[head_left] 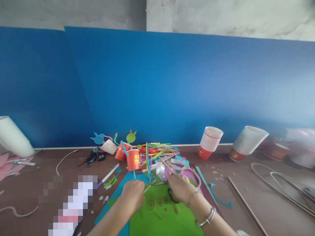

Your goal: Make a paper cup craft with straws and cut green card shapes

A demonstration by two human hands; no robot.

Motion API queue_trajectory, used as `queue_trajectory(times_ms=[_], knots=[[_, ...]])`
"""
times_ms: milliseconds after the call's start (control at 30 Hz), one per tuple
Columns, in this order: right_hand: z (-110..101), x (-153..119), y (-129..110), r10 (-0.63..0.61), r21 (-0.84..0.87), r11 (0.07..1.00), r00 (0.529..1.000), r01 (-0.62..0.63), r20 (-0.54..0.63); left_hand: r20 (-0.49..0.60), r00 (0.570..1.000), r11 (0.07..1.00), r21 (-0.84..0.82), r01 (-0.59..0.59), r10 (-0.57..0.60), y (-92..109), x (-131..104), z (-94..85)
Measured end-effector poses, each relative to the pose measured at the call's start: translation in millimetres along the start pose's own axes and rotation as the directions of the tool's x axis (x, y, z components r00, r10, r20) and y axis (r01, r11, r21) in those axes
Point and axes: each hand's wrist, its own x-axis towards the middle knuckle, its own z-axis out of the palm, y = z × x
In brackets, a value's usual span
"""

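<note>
Hands close together above a green sheet (pixel 147 223), you work at a brown table (pixel 242 183) strewn with craft scraps. Taking the sheet's middle as the clock's center, your left hand (pixel 134 194) sits at 10 o'clock, closed around a thin pale strip (pixel 147 188) that pokes out toward 11. Your right hand (pixel 180 186), at 1 o'clock, appears to grip black-handled scissors (pixel 170 194), blades pointing toward 11; whether they meet the strip, you cannot tell from here.

The strip looks feather-light and springy, likely smooth enough to slip and easy to crush; a light pinch near its end, clear of the blades, should suit it. The scissors, stiff and heavier, are best held by their loops. Beneath, the sheet seems thin and prone to creasing, safest taken by an edge. A tape roll (pixel 160 170) lies at 12.
</note>
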Motion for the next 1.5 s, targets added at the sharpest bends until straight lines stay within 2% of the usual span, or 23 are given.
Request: queue_trajectory(times_ms=[100, 200, 267, 300, 367, 467, 633, 833, 967, 1067, 1200, 1367, 1433, 1500], knots=[[0, 0, -1, 0.004, -0.009, 1.0, 1.0, -0.004, -0.03, -0.098, 0.993, 0.998, -0.001, 0.058, -0.058, -5, -2, 3.0], [0, -2, -2, -0.021, -0.029, 0.999, 0.995, 0.019, -0.095, -0.208, 0.977, 0.998, -0.035, -0.043, 0.035, -2, -2, 6.8], [0, -2, -2, -0.048, -0.035, 0.998, 0.993, 0.045, -0.106, -0.163, 0.98, 0.991, -0.052, -0.126, 0.116, 3, 0, 10.1], [0, -2, -1, -0.056, -0.036, 0.998, 0.993, 0.052, -0.104, -0.123, 0.985, 0.99, -0.056, -0.127, 0.12, 6, 1, 11.8], [1, 1, 0, -0.057, -0.04, 0.998, 0.993, 0.053, -0.106, -0.108, 0.991, 0.994, -0.058, -0.089, 0.083, 9, 2, 15.0], [3, 5, 1, -0.042, -0.048, 0.998, 0.992, 0.037, -0.119, -0.143, 0.989, 0.998, -0.051, -0.036, 0.029, 11, 2, 18.3], [3, 11, 0, -0.026, -0.052, 0.998, 0.992, 0.02, -0.124, -0.235, 0.972, 0.997, -0.078, -0.015, -0.004, 13, 1, 25.1], [-4, 8, 3, -0.024, -0.025, 0.999, 0.993, 0.021, -0.112, -0.257, 0.966, 0.994, -0.108, -0.011, -0.017, 16, 4, 29.6], [-10, 2, 14, -0.049, 0.005, 0.999, 0.989, 0.05, -0.136, -0.169, 0.985, 0.957, -0.29, -0.027, -0.024, 6, 7, 24.3], [-12, 1, 26, -0.082, 0.096, 0.991, 0.984, 0.098, -0.161, -0.124, 0.992, 0.903, -0.427, -0.051, -0.003, -3, 9, 18.9], [-13, 2, 42, -0.138, 0.206, 0.959, 0.958, 0.193, -0.252, -0.115, 0.993, 0.861, -0.502, -0.082, 0.028, -15, 14, 13.1], [-22, -5, 65, -0.312, 0.242, 0.906, 0.935, 0.346, -0.167, -0.102, 0.977, 0.751, -0.625, -0.211, 0.189, -38, 18, 5.3], [-27, -7, 74, -0.33, 0.292, 0.884, 0.93, 0.364, -0.16, -0.116, 0.974, 0.731, -0.645, -0.222, 0.193, -45, 15, -2.6], [-30, -8, 78, -0.334, 0.412, 0.832, 0.929, 0.371, -0.163, -0.132, 0.979, 0.725, -0.657, -0.206, 0.159, -48, 10, -13.7]])
